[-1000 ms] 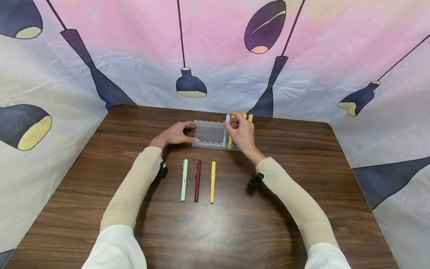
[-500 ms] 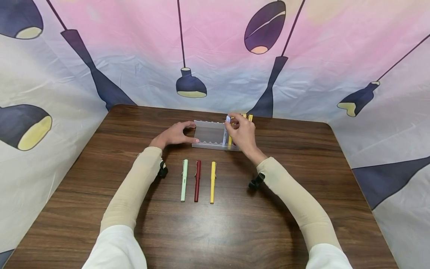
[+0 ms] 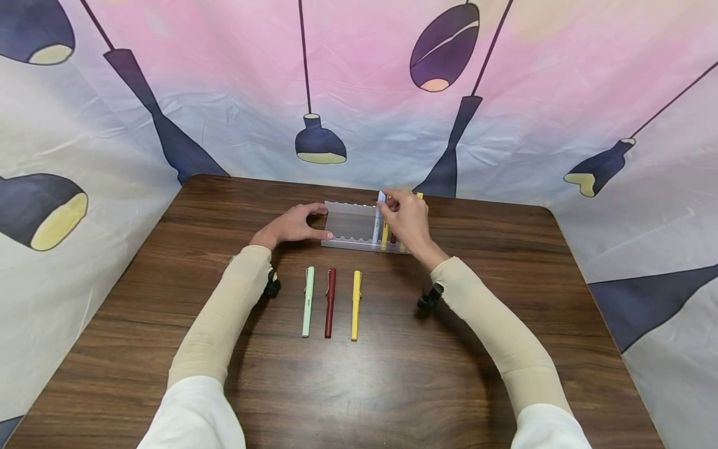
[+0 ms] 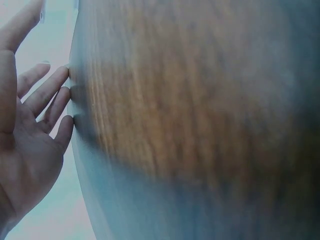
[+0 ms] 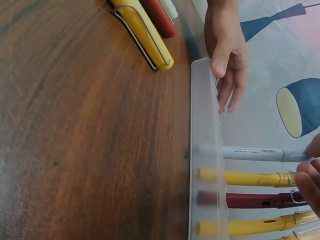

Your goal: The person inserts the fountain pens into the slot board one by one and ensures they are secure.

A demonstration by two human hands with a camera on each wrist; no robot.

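Note:
A clear pen rack (image 3: 349,224) with scalloped edges stands at the back of the table. My left hand (image 3: 291,224) holds its left end, thumb at the front edge and fingers behind. With thumb and fingertips, my right hand (image 3: 411,219) pinches the top of a pale lavender pen (image 5: 255,153), whose lower end sits in a slot of the rack. Beside it in the rack are a yellow pen (image 5: 250,178), a dark red pen (image 5: 245,201) and another yellow pen (image 5: 247,226), partly hidden by the right hand in the head view.
On the table in front of the rack lie a mint green pen (image 3: 308,302), a dark red pen (image 3: 330,304) and a yellow pen (image 3: 356,305), side by side. The wooden table (image 3: 348,393) ends at a printed cloth backdrop (image 3: 247,137).
The right hand has shifted slightly right, uncovering more of the pens beside the lavender one. The left hand and the loose pens have stayed put.

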